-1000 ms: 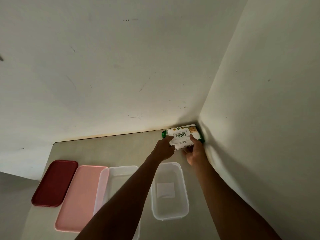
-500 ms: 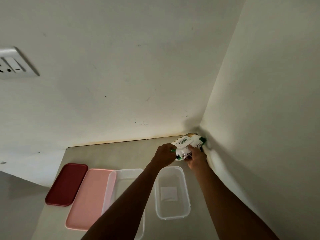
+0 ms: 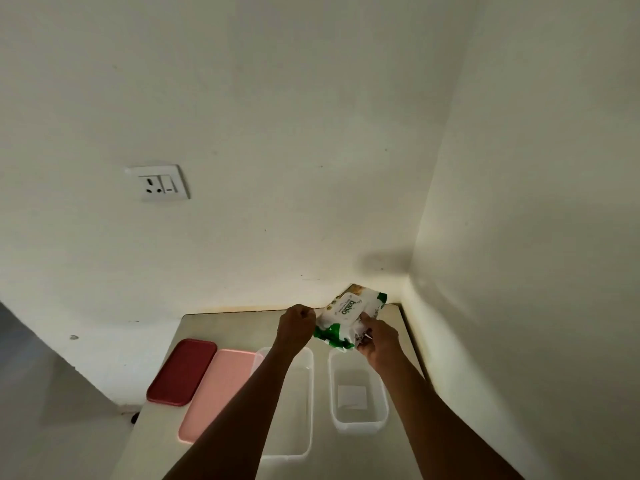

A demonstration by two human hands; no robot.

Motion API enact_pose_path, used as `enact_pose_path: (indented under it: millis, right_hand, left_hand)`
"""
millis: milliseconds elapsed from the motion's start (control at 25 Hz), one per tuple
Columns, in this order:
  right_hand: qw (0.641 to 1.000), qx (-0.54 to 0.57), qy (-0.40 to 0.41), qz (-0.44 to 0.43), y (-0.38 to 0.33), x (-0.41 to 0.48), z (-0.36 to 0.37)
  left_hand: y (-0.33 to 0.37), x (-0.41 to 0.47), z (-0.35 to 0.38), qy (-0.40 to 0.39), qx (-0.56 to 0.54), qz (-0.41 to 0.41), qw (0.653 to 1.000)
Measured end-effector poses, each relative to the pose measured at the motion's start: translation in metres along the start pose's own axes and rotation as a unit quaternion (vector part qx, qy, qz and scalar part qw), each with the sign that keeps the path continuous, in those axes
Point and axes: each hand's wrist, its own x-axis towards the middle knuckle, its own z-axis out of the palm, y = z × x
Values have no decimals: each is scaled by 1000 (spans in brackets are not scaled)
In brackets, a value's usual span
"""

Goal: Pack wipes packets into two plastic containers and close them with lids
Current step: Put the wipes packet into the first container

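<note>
Packet (image 3: 348, 315) of wipes is lifted off the table (image 3: 225, 323), held tilted in the air near the far right corner, above and just beyond the right container (image 3: 381, 393). Your left hand (image 3: 297, 323) is curled closed at the packet's left edge; your right hand (image 3: 377, 341) grips its near right end, fingers wrapped under. Whether the left actually pinches the wrapper or only rests against it is hard to tell from here.

Both clear containers sit open and appear empty; the left container (image 3: 308, 410) is partly hidden by your forearm. Pink lid (image 3: 218, 393) and dark red lid (image 3: 180, 370) lie to the left, well clear.

Notes for the step: level the packet and turn its long side along the container's long side before lowering. The soft wrapper will likely sag, so keep support at both ends. Lower it flat rather than end-first, to leave room for more. Mind the near rim: the container looks light and could slide if nudged. Lids come later.
</note>
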Motion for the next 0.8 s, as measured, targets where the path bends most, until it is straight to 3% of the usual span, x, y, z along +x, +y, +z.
enact_pose_path:
  millis: [160, 560, 720, 800]
  right_hand:
    - [998, -54, -29, 12, 39, -39, 18]
    - [982, -165, -6, 93, 144, -88, 19]
    - [981, -171, -32, 80, 155, -91, 31]
    - [963, -266, -29, 39, 154, -88, 38]
  left_hand:
    - [-25, -36, -39, -42, -90, -54, 994]
    - [-136, -114, -73, -79, -91, -81, 989]
    - [-148, -118, -84, -72, -82, -66, 992]
    - [-148, -117, -90, -72, -37, -54, 995]
